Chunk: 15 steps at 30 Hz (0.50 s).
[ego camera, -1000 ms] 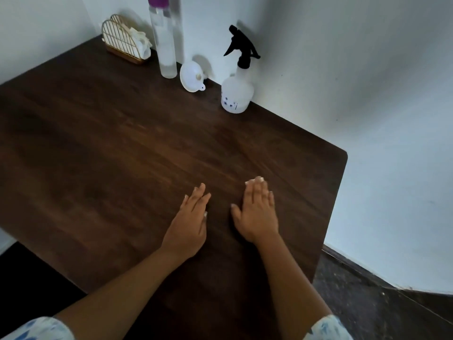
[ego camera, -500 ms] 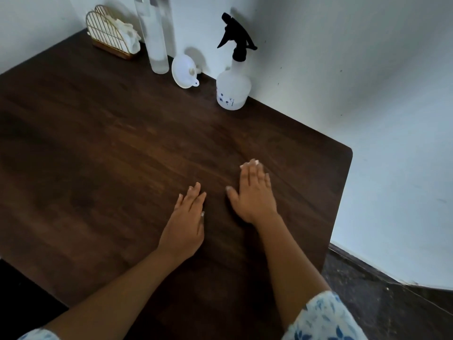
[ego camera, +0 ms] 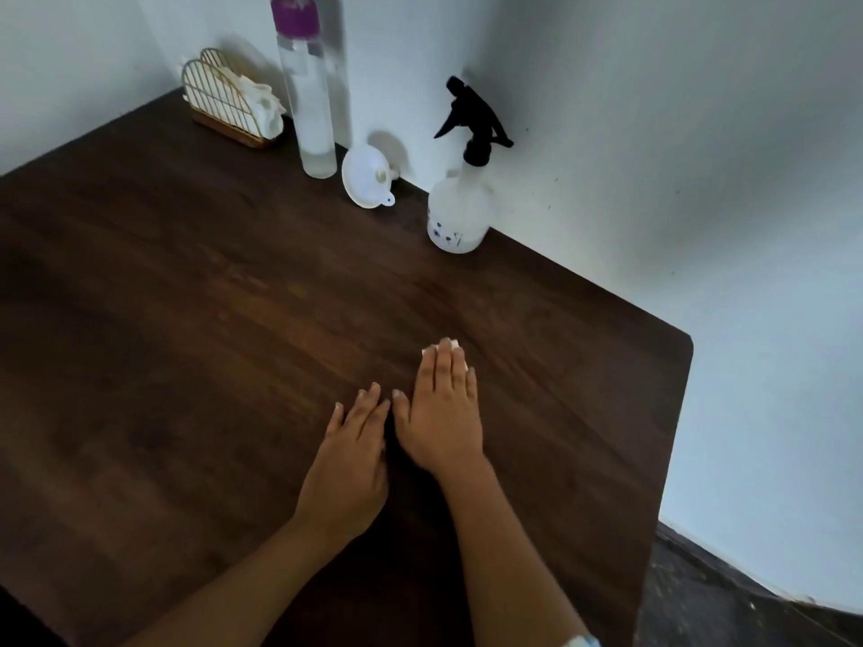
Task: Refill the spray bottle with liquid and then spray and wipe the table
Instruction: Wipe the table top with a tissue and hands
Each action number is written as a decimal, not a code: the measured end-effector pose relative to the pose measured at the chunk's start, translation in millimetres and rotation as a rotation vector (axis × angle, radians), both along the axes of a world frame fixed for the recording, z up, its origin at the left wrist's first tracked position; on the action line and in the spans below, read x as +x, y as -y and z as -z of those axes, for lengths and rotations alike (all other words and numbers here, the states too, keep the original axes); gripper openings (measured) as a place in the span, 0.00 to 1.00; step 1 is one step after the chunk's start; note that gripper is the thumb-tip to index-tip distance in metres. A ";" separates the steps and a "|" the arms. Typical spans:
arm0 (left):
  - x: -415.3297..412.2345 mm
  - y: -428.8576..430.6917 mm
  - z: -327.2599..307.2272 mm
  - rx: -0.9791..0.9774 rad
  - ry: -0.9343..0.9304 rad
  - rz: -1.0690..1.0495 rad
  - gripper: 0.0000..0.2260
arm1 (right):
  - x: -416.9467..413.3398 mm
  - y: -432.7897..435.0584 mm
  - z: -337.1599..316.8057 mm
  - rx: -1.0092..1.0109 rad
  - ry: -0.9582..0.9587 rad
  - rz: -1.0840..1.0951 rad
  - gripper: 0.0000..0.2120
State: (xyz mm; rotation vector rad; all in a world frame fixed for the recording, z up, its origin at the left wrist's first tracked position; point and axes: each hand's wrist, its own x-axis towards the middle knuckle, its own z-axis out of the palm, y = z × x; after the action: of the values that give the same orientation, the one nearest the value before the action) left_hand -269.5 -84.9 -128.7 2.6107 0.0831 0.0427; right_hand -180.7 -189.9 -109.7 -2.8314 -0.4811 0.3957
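- While both hands lie flat near the near edge, the dark wooden tabletop point(ego camera: 196, 319) shows a fine lengthwise grain, a matte finish and a rounded far right corner.
- The spray bottle point(ego camera: 456, 217) stands upright at the far edge against the pale wall point(ego camera: 654, 133). It has a frosted, bulb-shaped plastic body with a small blue flower print and a black trigger head, and it is well apart from both hands.
- Just left of it, a white plastic funnel point(ego camera: 366, 177) lies tipped on its side at the far edge, its round mouth facing the viewer and a small tab on its rim.
- Beside the funnel stands a tall, slim, clear cylindrical bottle point(ego camera: 310, 100) with a purple cap.
- Toward the far left corner sits an arched gold-wire napkin holder point(ego camera: 219, 102) on a brown base, with crumpled white cloth or paper point(ego camera: 264, 112) tucked in it.
- The left hand point(ego camera: 348, 464) rests palm down, fingers straight and close together, holding nothing.
- The right hand point(ego camera: 443, 413) rests palm down just beside it, reaching a little further in, fingers straight and together, gripping nothing. Its thumb tip is almost touching the left forefinger, and the fingertips look pale white.
- A blue-and-white patterned sleeve point(ego camera: 581, 641) shows at the right forearm.
- Past the right edge lies a dark floor point(ego camera: 724, 600).
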 end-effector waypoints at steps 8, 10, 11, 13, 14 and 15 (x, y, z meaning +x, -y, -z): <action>3.6 -45.5 3.4 0.042 -0.008 -0.093 0.25 | 51.7 17.8 2.5 -0.069 -0.018 0.447 0.38; 5.1 -48.6 3.4 0.020 -0.015 -0.072 0.22 | 28.2 -12.2 2.8 -0.069 -0.016 0.468 0.39; 6.3 -49.3 3.2 0.004 -0.012 -0.051 0.21 | 19.3 -32.3 3.2 -0.067 -0.007 0.425 0.40; 7.7 -55.0 4.0 -0.041 -0.005 -0.048 0.23 | 15.0 -74.5 4.5 -0.044 0.015 0.268 0.39; 8.1 -61.4 3.5 -0.069 0.005 -0.090 0.24 | 20.8 -93.4 4.6 -0.023 0.025 0.166 0.38; 8.3 -69.6 2.5 -0.085 0.011 -0.135 0.24 | 31.0 -108.8 4.1 -0.007 0.029 0.052 0.38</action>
State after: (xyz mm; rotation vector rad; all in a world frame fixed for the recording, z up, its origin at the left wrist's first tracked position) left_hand -261.2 -15.3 -131.1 2.5160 0.2518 0.0993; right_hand -149.8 -81.1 -113.8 -2.8533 -0.4110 0.3474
